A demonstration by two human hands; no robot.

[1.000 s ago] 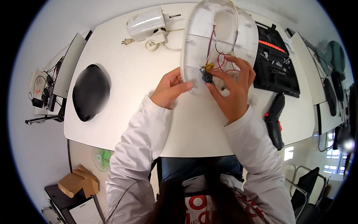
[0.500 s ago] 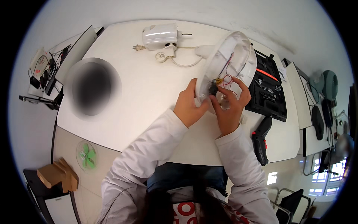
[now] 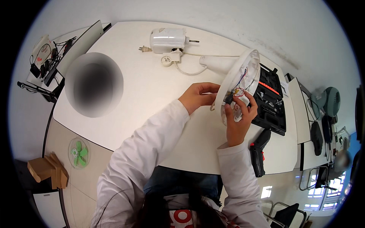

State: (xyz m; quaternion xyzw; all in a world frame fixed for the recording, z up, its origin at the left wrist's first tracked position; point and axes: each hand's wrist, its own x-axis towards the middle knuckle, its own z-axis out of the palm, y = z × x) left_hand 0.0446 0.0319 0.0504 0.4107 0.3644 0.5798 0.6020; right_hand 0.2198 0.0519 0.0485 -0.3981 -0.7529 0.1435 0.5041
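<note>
A white round fan base (image 3: pixel 230 76) stands tilted on its edge, its hollow underside facing right and its neck pointing back left. Red, yellow and dark wires (image 3: pixel 241 91) run inside it. The thumb and fingers of my right hand (image 3: pixel 239 117) pinch a small black switch-like part (image 3: pixel 228 99) within the hollow. Outside the base, my left hand (image 3: pixel 198 98) has its fingers closed against the outer face near the rim; their tips are partly hidden. A white fan motor (image 3: pixel 167 40) with a metal shaft lies behind, joined by a cord to the base.
Right of the base lies an open black tool case (image 3: pixel 269 108) with bits and an orange strip. A black cordless screwdriver (image 3: pixel 259 152) rests near the front right edge. A dark blurred round patch (image 3: pixel 94 85) covers the table's left. A green fan blade (image 3: pixel 79 153) is on the floor.
My left hand has let go of the near rim and moved to the base's outer face. The base has shifted slightly right and nearer in view. My right hand still holds the black part.
</note>
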